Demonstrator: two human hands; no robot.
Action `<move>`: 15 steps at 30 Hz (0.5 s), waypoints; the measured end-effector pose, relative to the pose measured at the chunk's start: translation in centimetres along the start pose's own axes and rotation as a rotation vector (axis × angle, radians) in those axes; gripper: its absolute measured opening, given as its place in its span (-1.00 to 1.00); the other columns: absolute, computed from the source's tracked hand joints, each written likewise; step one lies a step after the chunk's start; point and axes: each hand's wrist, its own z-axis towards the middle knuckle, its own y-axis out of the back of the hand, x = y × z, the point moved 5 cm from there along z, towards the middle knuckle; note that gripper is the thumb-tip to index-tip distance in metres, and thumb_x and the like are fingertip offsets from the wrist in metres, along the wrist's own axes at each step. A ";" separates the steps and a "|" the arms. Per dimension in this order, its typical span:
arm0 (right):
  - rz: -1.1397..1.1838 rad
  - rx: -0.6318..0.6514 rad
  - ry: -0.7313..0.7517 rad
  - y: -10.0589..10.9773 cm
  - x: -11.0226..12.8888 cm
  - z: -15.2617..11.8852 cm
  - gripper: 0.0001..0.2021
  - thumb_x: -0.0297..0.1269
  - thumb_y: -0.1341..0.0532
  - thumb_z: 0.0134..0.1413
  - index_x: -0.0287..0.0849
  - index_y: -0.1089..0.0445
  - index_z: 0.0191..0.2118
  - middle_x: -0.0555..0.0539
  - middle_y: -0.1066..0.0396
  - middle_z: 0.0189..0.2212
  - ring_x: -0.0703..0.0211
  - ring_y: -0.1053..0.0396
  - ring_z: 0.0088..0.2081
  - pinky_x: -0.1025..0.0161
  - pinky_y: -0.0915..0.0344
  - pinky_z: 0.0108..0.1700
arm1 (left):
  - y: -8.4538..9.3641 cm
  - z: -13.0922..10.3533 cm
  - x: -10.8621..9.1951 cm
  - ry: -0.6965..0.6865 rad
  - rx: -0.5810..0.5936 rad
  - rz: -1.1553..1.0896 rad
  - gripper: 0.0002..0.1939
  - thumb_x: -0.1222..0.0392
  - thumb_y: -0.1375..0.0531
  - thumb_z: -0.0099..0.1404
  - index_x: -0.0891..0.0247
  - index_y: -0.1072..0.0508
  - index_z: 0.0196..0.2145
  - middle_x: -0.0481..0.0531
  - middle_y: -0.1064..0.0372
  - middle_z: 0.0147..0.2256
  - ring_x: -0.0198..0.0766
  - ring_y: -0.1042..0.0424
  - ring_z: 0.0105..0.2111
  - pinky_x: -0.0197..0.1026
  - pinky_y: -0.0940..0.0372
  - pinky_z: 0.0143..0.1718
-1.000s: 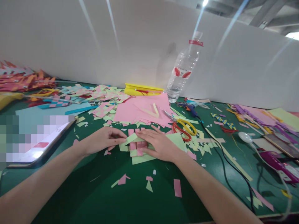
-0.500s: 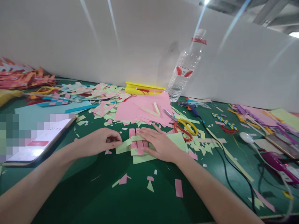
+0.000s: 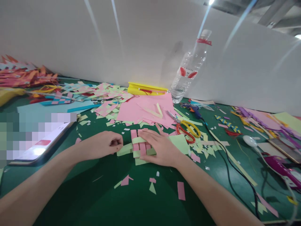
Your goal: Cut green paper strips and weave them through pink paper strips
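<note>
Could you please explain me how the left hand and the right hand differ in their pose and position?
The left hand has its fingers curled in, while the right hand is flatter, with its fingers extended. The left hand is at the outer end of the pale green strips, its grip unclear; the right hand lies over the woven pink and green paper, covering part of it. Both hands are bare.

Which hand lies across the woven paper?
The right hand, lying palm-down over the pink-and-green weave; the left hand is curled beside it.
</note>
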 end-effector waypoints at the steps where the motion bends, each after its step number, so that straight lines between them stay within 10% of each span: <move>1: -0.005 -0.001 0.007 -0.1 0.1 0.0 -0.36 0.10 -0.04 0.11 -0.16 -0.03 0.22 -0.09 -0.14 0.19 0.07 -0.02 0.24 -0.07 0.54 0.30 | 0.0 0.0 0.0 0.000 0.006 -0.001 -0.80 0.08 -0.06 0.14 0.18 -0.35 -0.54 -0.05 -0.30 -0.57 -0.30 -0.22 -0.60 -0.27 -0.02 -0.56; 15: 0.007 -0.035 -0.019 0.1 0.4 1.1 -0.31 0.17 -0.06 0.05 -0.10 -0.02 0.22 -0.10 -0.20 0.16 0.03 -0.12 0.19 -0.13 0.42 0.29 | -0.2 0.0 0.0 -0.011 0.056 0.010 -0.83 0.11 -0.04 0.17 0.18 -0.33 -0.50 -0.05 -0.29 -0.53 -0.28 -0.21 -0.56 -0.27 -0.02 -0.54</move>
